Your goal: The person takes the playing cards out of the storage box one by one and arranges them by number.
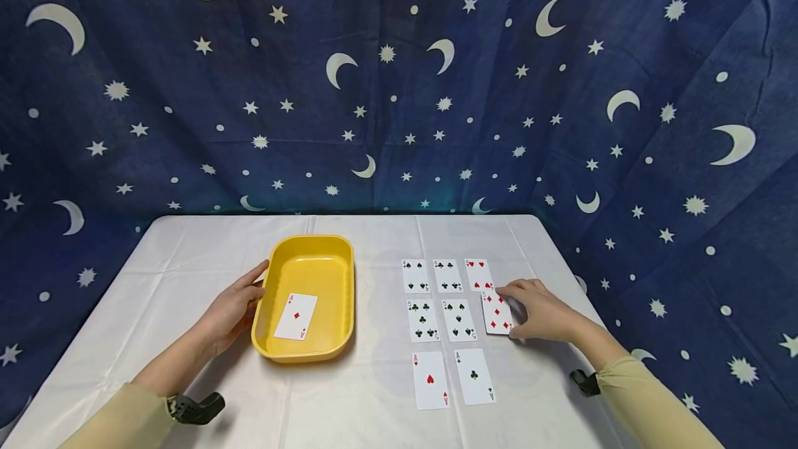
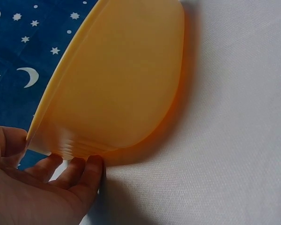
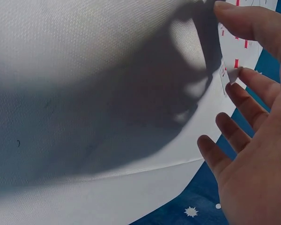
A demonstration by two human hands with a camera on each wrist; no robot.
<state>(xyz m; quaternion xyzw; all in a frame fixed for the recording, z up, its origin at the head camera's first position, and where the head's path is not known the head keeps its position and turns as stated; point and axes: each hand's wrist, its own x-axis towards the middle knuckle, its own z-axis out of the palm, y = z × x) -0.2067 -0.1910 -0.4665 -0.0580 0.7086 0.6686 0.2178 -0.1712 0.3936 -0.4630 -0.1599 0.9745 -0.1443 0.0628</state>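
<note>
With thumb at the rim and fingers against the outer wall, my left hand (image 1: 229, 315) grips the left side of a yellow plastic tub (image 1: 324, 269). The left wrist view shows this grip from outside, the tub's wall (image 2: 117, 75) resting over the fingertips. An ace of diamonds (image 1: 296, 317) lies face up in the tub. My right hand (image 1: 548, 314) pinches a five of diamonds (image 1: 497, 316) between thumb and index finger, at the right end of the middle row. The card's top edge overlaps the four of hearts (image 1: 478, 274). In the right wrist view, the other fingers are spread loosely.
Face-up cards lie in rows on the white cloth (image 1: 380, 400): four of spades (image 1: 415, 276) and four of clubs (image 1: 447, 276) at the back, five of clubs (image 1: 422, 321) and five of spades (image 1: 459, 321) mid, ace of hearts (image 1: 430, 381) and ace of clubs (image 1: 475, 377) in front.
</note>
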